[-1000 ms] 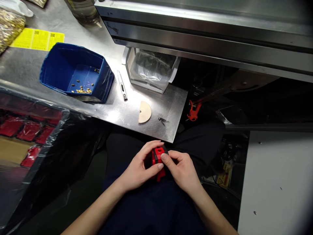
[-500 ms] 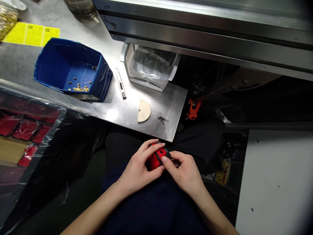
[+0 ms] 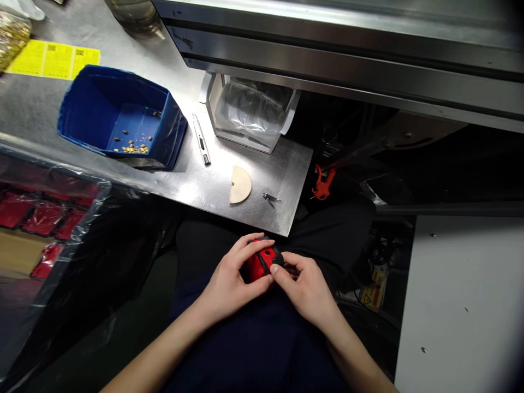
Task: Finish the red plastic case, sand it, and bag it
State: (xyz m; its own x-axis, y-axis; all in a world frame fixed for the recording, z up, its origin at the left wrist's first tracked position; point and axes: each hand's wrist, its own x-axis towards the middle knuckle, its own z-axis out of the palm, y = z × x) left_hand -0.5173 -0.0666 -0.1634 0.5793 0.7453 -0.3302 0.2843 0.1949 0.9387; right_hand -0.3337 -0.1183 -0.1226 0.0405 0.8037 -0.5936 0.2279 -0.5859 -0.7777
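A small red and black part (image 3: 259,262) with a round dark hole is held above the lap, close to the metal table's front edge. Around its left side and top wrap the fingers of my left hand (image 3: 233,278), its thumb along the near side. On the right, my right hand (image 3: 305,284) grips the same part, thumb pressed on its near right corner and the other fingers curled, partly hidden. Beyond the hands, a pale half-disc (image 3: 240,185) and a small dark metal tool (image 3: 271,197) lie on the table (image 3: 282,169).
A blue bin (image 3: 164,131) holds small brass pieces. Right of it are a white cutter knife (image 3: 201,141) and a white bin (image 3: 248,137) of clear bags. An orange tool (image 3: 323,183) hangs beyond the table's right end. Bagged red parts (image 3: 43,218) lie left.
Both hands still hold the red and black part, which has shifted and tilted very slightly to the left. Nothing was let go.
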